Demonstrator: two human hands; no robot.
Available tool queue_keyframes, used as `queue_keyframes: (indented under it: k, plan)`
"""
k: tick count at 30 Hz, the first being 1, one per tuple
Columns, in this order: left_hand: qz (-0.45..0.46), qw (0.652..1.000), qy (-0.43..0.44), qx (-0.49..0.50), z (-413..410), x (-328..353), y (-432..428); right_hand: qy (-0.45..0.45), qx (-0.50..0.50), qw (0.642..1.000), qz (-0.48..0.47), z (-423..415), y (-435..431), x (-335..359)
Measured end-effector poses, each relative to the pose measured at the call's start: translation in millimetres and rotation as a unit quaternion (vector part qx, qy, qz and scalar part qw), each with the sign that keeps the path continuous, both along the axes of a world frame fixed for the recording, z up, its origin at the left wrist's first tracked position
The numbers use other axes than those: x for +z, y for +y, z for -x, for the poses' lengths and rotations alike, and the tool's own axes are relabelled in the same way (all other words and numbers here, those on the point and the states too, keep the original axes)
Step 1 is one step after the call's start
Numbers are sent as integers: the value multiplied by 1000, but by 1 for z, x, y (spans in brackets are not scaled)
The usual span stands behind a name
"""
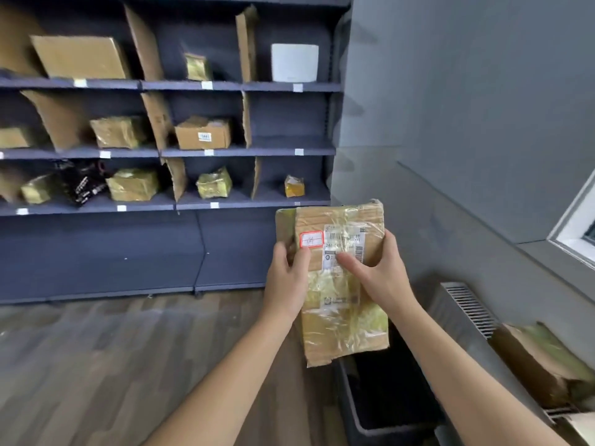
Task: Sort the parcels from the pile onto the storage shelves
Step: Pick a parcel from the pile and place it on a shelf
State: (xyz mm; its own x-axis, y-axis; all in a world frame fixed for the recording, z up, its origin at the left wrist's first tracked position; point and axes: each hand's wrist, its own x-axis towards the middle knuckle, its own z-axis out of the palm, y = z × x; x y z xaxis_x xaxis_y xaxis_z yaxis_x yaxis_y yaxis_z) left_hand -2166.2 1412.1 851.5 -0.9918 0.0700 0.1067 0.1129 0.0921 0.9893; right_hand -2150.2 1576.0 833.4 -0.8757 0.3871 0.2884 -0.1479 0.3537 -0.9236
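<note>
The fingers [281, 252] of the left hand [285, 280] are curled round the left edge of a parcel [346, 320], with the thumb laid across its front just below a red-bordered sticker [311, 238]. The right edge is gripped in the same way by the right hand [384, 273], whose thumb is pressed on the printed shipping label [347, 241]. The parcel, a flat brown carton wrapped in glossy clear and yellowish tape, is held upright in the air between both hands, in front of the lower right part of the storage shelves [257, 151] and above a black bin [386, 410] that stands on the wooden floor [96, 349].

The dark blue shelves are split into compartments by cardboard dividers [246, 119]. A white box [294, 62] is seen in the top right compartment, a plain carton [203, 133] in the middle one, and a small yellow-taped packet [294, 186] in the bottom right one; the compartment between the white box and the packet holds nothing visible. More taped parcels are stored further left. Another brown parcel [541, 358] is seen at the right edge, beside a grey vent grille [473, 310].
</note>
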Motion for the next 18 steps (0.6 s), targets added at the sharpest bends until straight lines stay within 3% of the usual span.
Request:
queue_keyframes:
  k: [18]
  plan:
    - [-49,994,56,77,183,62,-290,48,105,993,-31,213,-286,67]
